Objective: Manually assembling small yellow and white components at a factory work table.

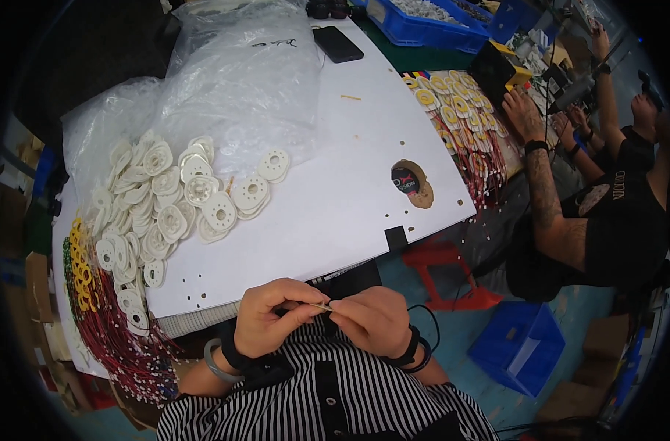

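My left hand (275, 317) and my right hand (372, 321) meet in front of my striped shirt, just off the near edge of the white table (328, 184). The fingertips of both are pinched on a small thin tan strip (321, 306). Its kind is too small to make out, and the fingers cover its ends. Beyond the left hand lies a heap of white oval plastic discs (158, 191) with holes in them. Left of the heap are yellow rings (80, 272) and a bundle of red wires (122, 345) with small white connectors, hanging over the table's edge.
Large clear plastic bags (239, 88) fill the far left. A black phone (338, 44) and a thin yellow strip (350, 98) lie beyond a round hole (422, 192). At right, a co-worker's tattooed arm (542, 184) reaches near wired discs (460, 110). A blue bin (517, 345) stands on the floor.
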Motion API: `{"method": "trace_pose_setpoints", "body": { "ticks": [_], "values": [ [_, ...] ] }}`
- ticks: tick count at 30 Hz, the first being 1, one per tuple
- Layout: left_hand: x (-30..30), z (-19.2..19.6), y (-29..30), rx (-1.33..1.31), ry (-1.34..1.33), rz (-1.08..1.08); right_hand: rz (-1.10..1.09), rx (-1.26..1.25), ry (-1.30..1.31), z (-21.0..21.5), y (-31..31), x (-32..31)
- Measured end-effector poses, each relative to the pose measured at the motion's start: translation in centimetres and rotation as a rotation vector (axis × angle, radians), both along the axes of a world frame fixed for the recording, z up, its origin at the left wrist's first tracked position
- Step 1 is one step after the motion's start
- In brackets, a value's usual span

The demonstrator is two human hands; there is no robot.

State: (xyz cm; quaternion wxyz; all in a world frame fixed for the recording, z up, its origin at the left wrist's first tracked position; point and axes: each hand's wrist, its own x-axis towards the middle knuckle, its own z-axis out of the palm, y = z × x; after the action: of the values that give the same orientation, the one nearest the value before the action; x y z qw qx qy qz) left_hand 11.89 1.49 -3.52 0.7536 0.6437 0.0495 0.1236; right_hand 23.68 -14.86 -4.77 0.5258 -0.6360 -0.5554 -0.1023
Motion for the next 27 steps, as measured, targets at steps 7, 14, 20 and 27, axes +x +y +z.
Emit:
{"method": "trace_pose_setpoints", "body": {
  "ticks": [7, 14, 20, 27],
  "values": [
    [0.2, 0.5, 0.1, -0.027, 0.183, -0.042, 0.024, -0.196, 0.488, 0.2, -0.4, -0.7],
    [-0.3, 5.2, 4.8, 0.634, 0.283, 0.056, 0.078, -0.164, 0.657, -0.5, -0.1, -0.7],
    [0.9, 5.9, 10.6, 1.453, 0.145, 0.412, 0.049, -0.207, 0.652, 0.2, -0.7, -1.1],
    [0.8, 3.1, 11.2, 1.537, 0.205, 0.368, 0.172, -0.156, 0.719, -1.0, -0.4, -0.5]
  ]
}}
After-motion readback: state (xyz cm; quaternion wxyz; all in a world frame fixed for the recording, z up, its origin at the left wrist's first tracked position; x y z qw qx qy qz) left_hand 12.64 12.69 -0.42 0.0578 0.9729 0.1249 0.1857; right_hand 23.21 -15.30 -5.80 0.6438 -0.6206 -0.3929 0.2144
